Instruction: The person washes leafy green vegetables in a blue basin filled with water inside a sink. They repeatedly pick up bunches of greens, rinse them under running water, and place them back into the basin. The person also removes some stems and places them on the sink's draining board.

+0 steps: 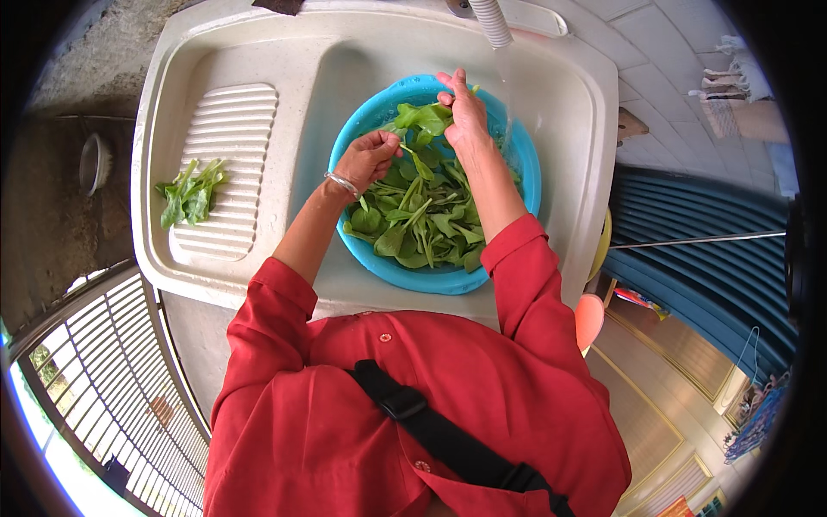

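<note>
A blue plastic basin (413, 282) stands in the sink bowl, with many leafy greens (413, 220) in it. Over its left part, my left hand (371, 158), with a silver bangle at the wrist, pinches green leaves between thumb and fingers. My right hand (464, 110) is over the basin's upper right part, its fingers partly spread, with a leafy green stem (423, 119) held against the palm side. Water runs from a ribbed grey hose (492, 22) into the basin's right side. A small bunch of greens (194, 194) lies on the ribbed drainboard at the left.
The pale sink (297, 194) has a raised rim and a divider between the ribbed drainboard (226, 142) and the bowl. A tiled wall (672, 77) and cloths (743, 103) are at the upper right. A metal window grille (123, 362) is at the lower left.
</note>
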Motion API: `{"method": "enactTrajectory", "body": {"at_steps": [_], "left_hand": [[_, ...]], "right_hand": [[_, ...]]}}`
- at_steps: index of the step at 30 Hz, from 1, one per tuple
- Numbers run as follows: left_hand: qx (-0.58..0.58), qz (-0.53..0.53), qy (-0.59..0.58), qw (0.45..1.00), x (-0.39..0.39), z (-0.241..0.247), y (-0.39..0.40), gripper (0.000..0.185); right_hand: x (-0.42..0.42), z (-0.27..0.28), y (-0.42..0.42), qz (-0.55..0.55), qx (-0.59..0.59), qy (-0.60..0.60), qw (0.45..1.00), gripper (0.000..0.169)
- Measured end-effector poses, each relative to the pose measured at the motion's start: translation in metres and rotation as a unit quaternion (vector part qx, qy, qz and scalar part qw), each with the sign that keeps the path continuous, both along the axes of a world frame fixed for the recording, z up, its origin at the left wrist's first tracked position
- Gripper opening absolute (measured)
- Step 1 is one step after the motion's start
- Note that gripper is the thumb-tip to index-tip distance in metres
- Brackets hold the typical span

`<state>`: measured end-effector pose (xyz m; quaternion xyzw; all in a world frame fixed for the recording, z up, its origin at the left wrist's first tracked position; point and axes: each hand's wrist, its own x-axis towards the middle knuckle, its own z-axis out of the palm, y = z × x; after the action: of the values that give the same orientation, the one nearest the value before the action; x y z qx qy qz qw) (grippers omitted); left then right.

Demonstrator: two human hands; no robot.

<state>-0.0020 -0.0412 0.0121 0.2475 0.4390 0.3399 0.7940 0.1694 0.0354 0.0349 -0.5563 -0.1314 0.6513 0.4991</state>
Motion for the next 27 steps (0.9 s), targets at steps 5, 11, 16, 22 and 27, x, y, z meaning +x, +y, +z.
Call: {"method": "enactTrajectory", "body": {"at_steps": [5,11,16,22,27], "left_hand": [[0.075,0.047,0.107,0.990,0.005,-0.017,-0.003,0.012],[0.441,-0.051,0.506,0.740,0.020,-0.080,-0.010,0.008],[0.326,-0.008,0.373,0.869,0.010,-0.064,-0.009,0.011],[0.181,0.070,0.142,0.971,0.005,-0.031,-0.008,0.010],[0.221,0.127,0.178,0.950,0.021,-0.022,-0.007,0.015]], "right_hand": [[0.009,-0.040,-0.008,0.067,0.128,-0.138,0.980,0.026],[0.005,-0.093,-0.039,0.287,0.273,-0.557,0.730,0.021],[0.013,-0.053,-0.046,0.237,0.226,-0.398,0.857,0.022],[0.014,0.057,-0.085,0.120,0.369,-0.374,0.842,0.022],[0.021,0.055,-0.091,0.112,0.421,-0.416,0.798,0.018]]}}
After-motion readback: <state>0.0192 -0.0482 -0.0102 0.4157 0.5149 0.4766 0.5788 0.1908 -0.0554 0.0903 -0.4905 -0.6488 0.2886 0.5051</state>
